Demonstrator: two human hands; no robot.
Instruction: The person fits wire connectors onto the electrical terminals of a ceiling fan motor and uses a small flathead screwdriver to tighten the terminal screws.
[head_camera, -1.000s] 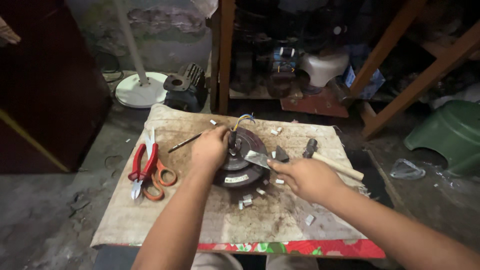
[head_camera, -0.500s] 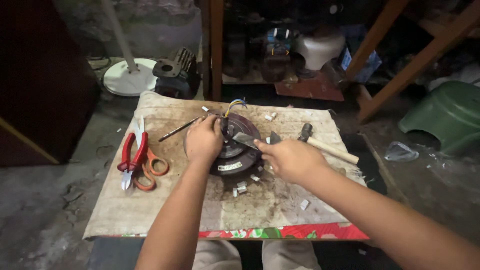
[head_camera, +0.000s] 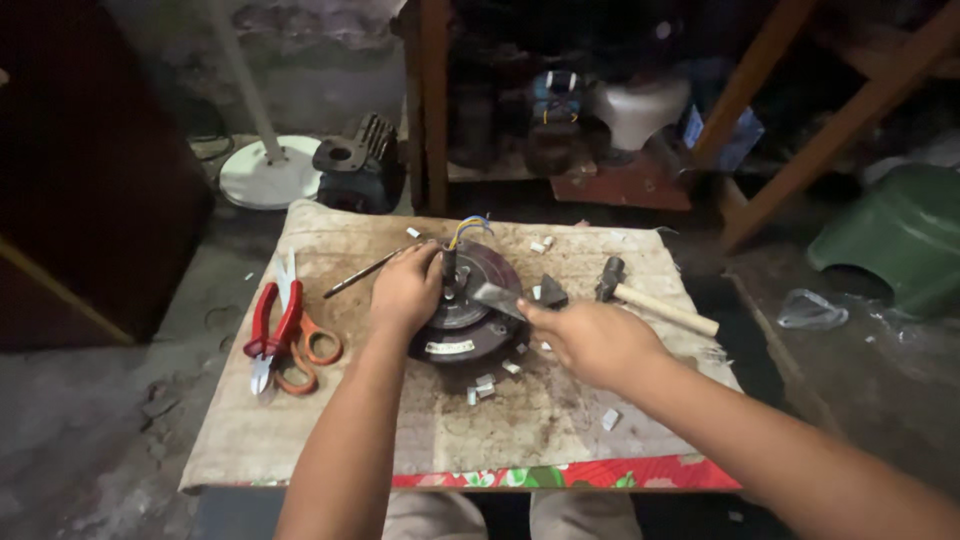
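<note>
A round dark motor (head_camera: 470, 318) with coloured wires at its top lies on a cloth-covered low table (head_camera: 330, 430). My left hand (head_camera: 403, 292) rests on the motor's left side, fingers curled around its centre shaft. My right hand (head_camera: 590, 340) grips a flat metal blade tool (head_camera: 497, 296), whose tip lies against the motor's upper face.
Red pliers (head_camera: 270, 318) and orange-handled scissors (head_camera: 305, 345) lie at the table's left. A thin rod (head_camera: 362, 272) lies near my left hand. A wooden-handled hammer (head_camera: 655, 300) lies to the right. Small white bits litter the cloth. A white fan base (head_camera: 265, 170) and a green stool (head_camera: 895, 240) stand beyond.
Both hands keep their places on the motor and the blade tool. The view has shifted slightly.
</note>
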